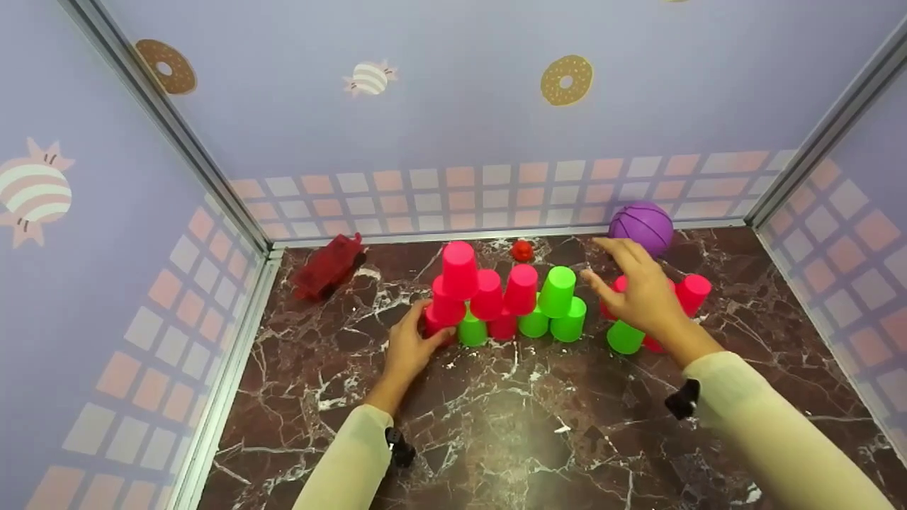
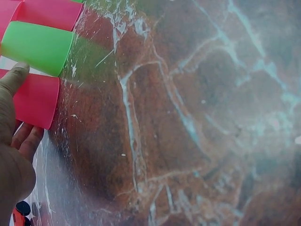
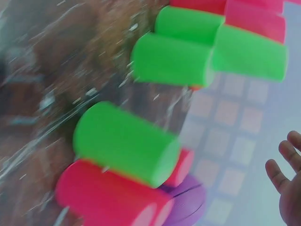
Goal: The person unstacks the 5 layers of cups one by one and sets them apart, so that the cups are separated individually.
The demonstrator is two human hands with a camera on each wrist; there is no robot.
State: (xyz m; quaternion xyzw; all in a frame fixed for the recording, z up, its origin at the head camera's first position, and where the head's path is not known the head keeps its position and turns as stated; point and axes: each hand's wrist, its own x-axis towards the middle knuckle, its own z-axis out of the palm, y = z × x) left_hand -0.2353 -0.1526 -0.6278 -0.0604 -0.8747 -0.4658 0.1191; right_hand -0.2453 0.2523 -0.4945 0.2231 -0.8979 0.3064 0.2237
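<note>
At the left end of a row of upside-down cups, my left hand holds the bottom pink cup. Its thumb lies on the near side, and fingertips show at the cup's left side. Beside it stands a green cup. A second tier rests on this row, with one pink cup on top at the left and a green cup at the right. My right hand, fingers spread and holding nothing, is over a separate cluster of cups, partly hiding it. That cluster includes a green cup and a pink cup.
A purple ball sits by the back wall, behind the right cluster. A small red object lies behind the row. At the back left is a dark red toy-like object. Patterned panels enclose the marbled surface.
</note>
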